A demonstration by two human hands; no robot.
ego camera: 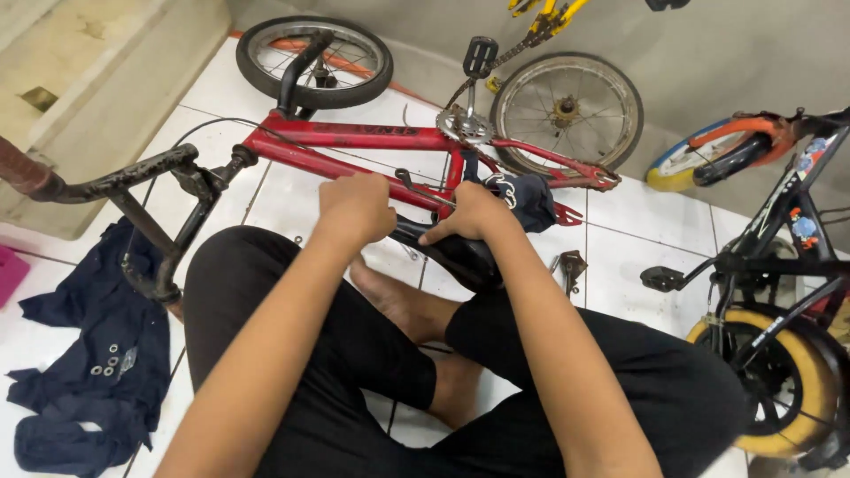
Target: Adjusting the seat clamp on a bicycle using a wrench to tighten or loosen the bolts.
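Note:
A small red bicycle (354, 137) lies on its side on white floor tiles in front of me. My left hand (356, 208) is fisted over the lower frame tube near the seat post; what it grips is hidden. My right hand (469, 215) presses on the black saddle (460, 257) and seems to hold a thin metal tool (416, 186) that pokes out towards the frame. A dark cloth (531, 196) hangs on the frame just past my right hand. My crossed legs in black shorts fill the foreground.
A dark blue garment (80, 372) with several metal washers (106, 363) lies at the left. Black handlebars (133, 190) jut out left. A second bike with yellow tyres (779, 354) stands at right. A loose pedal part (571, 265) rests on the tiles.

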